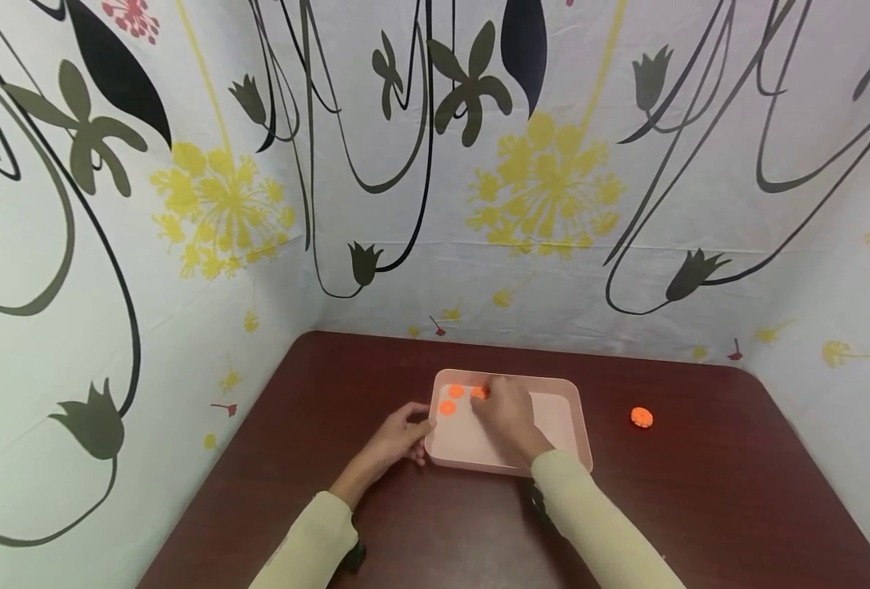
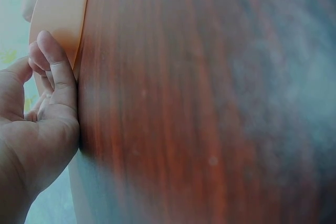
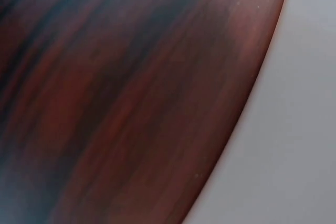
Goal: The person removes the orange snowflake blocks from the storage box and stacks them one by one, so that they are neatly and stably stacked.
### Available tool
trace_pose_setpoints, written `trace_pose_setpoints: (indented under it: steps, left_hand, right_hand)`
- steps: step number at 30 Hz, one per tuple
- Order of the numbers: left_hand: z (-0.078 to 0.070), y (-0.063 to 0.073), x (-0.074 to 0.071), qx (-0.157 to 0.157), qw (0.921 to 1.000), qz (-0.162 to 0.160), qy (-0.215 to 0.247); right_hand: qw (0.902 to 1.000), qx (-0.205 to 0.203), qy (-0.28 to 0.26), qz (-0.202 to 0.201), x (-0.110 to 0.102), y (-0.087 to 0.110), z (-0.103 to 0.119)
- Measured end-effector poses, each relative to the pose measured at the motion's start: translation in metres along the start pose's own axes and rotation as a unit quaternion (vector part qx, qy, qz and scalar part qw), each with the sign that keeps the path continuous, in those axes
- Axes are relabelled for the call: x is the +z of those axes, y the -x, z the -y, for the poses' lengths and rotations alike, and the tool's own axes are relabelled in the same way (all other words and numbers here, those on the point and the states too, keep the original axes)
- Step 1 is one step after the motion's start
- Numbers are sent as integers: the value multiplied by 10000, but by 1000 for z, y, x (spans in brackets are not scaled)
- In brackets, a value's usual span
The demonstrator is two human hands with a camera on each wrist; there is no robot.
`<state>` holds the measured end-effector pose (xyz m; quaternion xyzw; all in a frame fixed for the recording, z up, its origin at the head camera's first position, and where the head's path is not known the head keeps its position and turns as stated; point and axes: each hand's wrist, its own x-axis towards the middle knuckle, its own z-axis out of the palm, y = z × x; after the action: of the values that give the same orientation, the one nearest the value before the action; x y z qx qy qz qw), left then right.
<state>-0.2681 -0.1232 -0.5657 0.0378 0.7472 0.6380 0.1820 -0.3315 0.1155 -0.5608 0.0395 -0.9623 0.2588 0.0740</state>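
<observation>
Both hands were at work on a pink tray (image 1: 556, 417), with forearms in pale sleeves reaching forward over the tabletop (image 1: 420, 532). At the tray's left end, the left hand (image 1: 396, 438) held the rim, thumb over the top and the other fingers against the outer wall. Farther right, the right hand (image 1: 508, 409) reached into the tray, palm down, its wrist above the near side. Its curled fingers pinched an orange disc (image 1: 479, 393), partly hidden by the fingertips. Two flat orange discs (image 1: 456, 391) lay on the tray floor between the hands, just left of the right fingertips and near the left thumb. Well apart to the right hand's right, a loose orange piece (image 1: 642, 417) rested on the tabletop. Beyond both hands hung flower-patterned cloth (image 1: 405, 221).
</observation>
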Motion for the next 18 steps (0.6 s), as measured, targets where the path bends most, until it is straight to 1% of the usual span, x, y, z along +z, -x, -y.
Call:
trace_pose_setpoints:
  steps: [9,14,18]
  left_hand:
    - [-2,0,1,3,9999,22,122]
    - [-1,-1,-1,-21,9999,33,107]
    - [0,0,-1,-36,10000,27,87]
  right_hand:
    - [9999,-104,-11,99,-15,2,1]
    - [9990,-395,206,30,-28,-1,-2]
    - [9974,-619,362,68,-44,-1,-5]
